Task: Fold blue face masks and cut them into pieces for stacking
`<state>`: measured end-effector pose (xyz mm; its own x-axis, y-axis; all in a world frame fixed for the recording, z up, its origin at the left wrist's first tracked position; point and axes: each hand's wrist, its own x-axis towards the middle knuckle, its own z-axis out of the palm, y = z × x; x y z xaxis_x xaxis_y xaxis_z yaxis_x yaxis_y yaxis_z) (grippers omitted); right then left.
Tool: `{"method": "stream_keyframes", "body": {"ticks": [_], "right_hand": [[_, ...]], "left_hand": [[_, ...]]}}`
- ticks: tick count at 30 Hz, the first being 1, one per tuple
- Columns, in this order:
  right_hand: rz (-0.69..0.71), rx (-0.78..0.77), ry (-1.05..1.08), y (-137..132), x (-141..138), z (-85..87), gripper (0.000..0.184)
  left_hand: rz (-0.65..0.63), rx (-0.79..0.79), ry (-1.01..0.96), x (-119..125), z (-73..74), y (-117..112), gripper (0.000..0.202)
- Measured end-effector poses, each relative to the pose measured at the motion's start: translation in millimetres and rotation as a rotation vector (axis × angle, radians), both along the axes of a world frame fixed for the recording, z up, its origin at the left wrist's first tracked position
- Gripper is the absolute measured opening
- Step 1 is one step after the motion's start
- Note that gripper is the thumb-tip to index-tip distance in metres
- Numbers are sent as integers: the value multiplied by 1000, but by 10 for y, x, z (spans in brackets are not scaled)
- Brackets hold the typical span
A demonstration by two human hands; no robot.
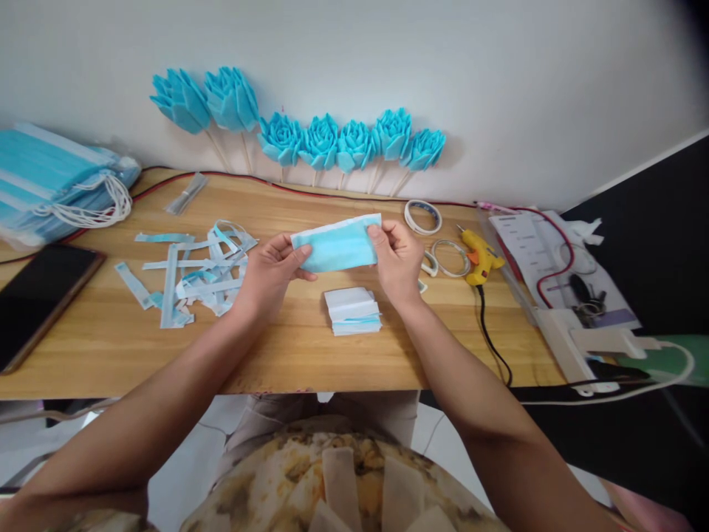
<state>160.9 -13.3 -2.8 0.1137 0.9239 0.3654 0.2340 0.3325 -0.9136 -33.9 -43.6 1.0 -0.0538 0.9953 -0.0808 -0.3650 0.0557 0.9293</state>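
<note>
A light blue piece of face mask fabric (339, 245) is held up above the wooden table (288, 355), stretched between both hands. My left hand (272, 273) pinches its left end, fingers closed on it. My right hand (396, 260) pinches its right end the same way. Just below, on the table, lies a small stack of folded white and blue mask pieces (353, 310). Left of my left hand is a heap of cut mask strips and edge trimmings (193, 270).
Several blue fabric flowers on sticks (310, 137) lean on the wall. A pile of blue face masks (55, 185) and a dark phone (38, 295) lie at the left. Tape rolls (424, 216), a yellow glue gun (481, 255) with black cord, and a power strip (576, 340) lie right.
</note>
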Motion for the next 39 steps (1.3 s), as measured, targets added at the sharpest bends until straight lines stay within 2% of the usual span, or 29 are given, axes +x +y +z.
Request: {"method": "stream_keyframes", "body": {"ticks": [7,26,33,39], "right_hand": [[-30,32,-69,-5,9,10,42],[-40,-6,2,5,7,-1,43],[-89,95,-67,16,7,21,44],[-93,80,-101,32,12,15,44]], "left_hand": [[9,-6,-37,3,2,2,39],[1,-17,-49,9,24,-9,36],[-5,-9,-71,12,6,-8,40],[1,-8,-51,22,36,-24,36]]}}
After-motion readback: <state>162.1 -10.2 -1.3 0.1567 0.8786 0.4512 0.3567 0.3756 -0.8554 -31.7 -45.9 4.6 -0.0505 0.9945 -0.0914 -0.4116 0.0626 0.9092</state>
